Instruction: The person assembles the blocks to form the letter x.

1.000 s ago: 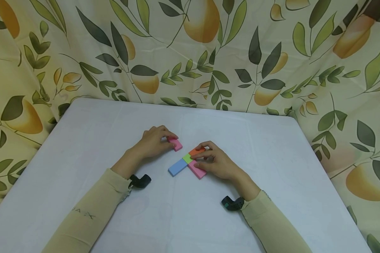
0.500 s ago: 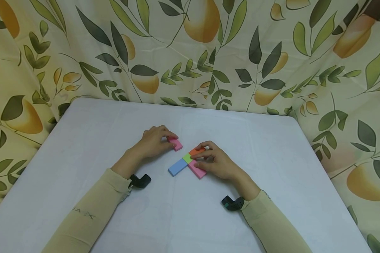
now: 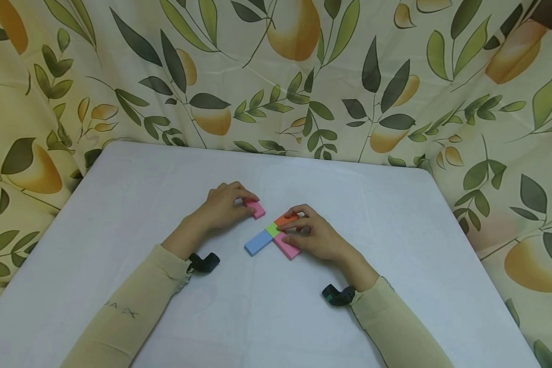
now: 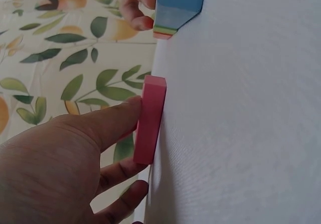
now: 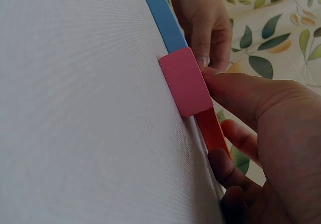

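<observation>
In the head view my left hand (image 3: 224, 206) pinches a pink block (image 3: 257, 210) by its far end, thumb on the near side and fingers over it. The left wrist view shows that same pink block (image 4: 150, 121) at the thumb tip, low over the white surface. My right hand (image 3: 321, 235) holds a joined group with bent fingers: thumb at a second pink block (image 3: 290, 250), index on a small green block (image 3: 271, 229), another finger at an orange block (image 3: 282, 221). A blue block (image 3: 258, 243) extends the row toward the lower left.
The blocks lie on a white-covered table (image 3: 179, 317). Behind it hangs a curtain (image 3: 267, 76) printed with leaves and fruit. Each wrist wears a small black camera, one at the left (image 3: 205, 263) and one at the right (image 3: 338, 295).
</observation>
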A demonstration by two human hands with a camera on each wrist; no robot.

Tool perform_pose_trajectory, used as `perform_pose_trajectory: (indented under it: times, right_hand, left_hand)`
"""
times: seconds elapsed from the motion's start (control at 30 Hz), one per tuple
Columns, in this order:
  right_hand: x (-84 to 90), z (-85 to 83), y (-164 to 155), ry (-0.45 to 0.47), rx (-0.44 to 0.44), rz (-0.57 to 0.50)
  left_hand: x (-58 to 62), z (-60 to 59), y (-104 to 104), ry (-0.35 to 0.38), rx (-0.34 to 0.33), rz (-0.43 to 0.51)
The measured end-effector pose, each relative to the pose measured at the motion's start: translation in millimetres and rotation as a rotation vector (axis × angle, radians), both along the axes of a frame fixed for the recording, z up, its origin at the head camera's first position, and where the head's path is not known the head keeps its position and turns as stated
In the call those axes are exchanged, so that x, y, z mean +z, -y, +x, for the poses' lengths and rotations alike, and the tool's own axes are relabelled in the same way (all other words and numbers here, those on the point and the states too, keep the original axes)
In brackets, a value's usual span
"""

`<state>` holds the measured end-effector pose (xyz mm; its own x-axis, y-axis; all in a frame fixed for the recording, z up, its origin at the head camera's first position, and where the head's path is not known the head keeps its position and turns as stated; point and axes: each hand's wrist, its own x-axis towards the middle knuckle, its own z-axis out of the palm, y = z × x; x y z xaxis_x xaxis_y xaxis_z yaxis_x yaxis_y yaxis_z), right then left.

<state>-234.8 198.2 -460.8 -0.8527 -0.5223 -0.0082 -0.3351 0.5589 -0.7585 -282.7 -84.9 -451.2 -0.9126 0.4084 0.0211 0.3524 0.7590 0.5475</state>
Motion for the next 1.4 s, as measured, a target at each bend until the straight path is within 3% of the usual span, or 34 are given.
perform_pose_trajectory:
  times: [0.43,1.4]
  right_hand:
    - [0.2,-1.3,0.0,-0.010,0.011,-0.004]
    - [-2.2,-2.4,-0.3,-0.010,-0.002,-0.023]
  left_hand:
    - [2.6,1.5,-1.0,0.021,0.001,0.005]
    - [-0.5,1.7,-2.8,-0.017,-0.026,0.010]
